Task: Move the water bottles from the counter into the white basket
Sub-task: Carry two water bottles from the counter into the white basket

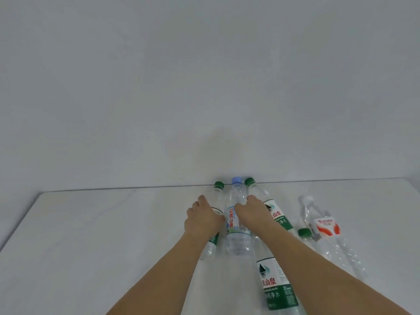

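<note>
Counter (102, 235) left lies open — bottles (322, 228) crowd the right.

One head-worn camera looks forward and down, close over the counter (113, 235), whose far edge meets the wall (204, 76) toward 12 o'clock.

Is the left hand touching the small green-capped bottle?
Touching. The head view shows the left hand lying over the small green-capped bottle, covering its middle with no gap.

A plain pale grey wall (204, 76) fills the space beyond the grip. Below and around it spreads a white counter (91, 235), meeting the wall in a thin dark seam. Soft, even light.
</note>
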`<action>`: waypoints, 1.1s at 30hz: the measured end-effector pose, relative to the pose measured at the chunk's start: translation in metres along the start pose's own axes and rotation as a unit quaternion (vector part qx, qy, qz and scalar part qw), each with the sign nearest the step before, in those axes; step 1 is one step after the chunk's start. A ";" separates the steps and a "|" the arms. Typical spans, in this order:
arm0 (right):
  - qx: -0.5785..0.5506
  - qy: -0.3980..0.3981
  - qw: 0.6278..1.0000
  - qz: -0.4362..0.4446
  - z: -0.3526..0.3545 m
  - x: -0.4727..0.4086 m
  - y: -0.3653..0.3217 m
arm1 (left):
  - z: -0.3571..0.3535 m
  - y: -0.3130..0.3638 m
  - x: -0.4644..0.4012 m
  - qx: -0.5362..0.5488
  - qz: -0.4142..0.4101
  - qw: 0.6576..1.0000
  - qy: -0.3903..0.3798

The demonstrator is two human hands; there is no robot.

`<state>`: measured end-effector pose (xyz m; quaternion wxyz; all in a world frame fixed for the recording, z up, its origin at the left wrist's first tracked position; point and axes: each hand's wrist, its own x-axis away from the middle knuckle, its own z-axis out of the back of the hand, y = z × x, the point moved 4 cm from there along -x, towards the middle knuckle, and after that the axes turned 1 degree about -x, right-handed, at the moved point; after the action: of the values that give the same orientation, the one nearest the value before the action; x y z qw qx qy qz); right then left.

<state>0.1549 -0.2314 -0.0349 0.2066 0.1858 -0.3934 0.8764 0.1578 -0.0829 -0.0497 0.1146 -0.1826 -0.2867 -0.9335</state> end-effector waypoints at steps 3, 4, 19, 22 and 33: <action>0.012 0.021 1.000 -0.015 -0.024 -0.027 0.011 | -0.028 -0.024 -0.003 0.006 0.014 1.000 -0.008; 0.014 0.024 0.999 -0.018 -0.029 -0.035 0.012 | -0.030 -0.034 -0.006 0.007 0.027 1.000 -0.013; -0.086 0.048 0.988 -0.116 -0.068 -0.096 0.003 | -0.016 -0.075 -0.041 -0.038 0.007 0.989 0.139; -0.095 0.039 0.988 -0.114 -0.065 -0.096 0.004 | -0.015 -0.078 -0.043 -0.047 0.009 0.989 0.139; -0.235 0.023 0.968 0.086 -0.006 0.016 -0.036 | 0.057 -0.066 0.023 0.383 -0.007 0.923 0.029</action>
<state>0.1588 -0.2014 -0.0084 0.1773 0.0767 -0.5981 0.7778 0.1315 0.0004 -0.0287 0.1775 -0.0952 -0.6205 -0.7579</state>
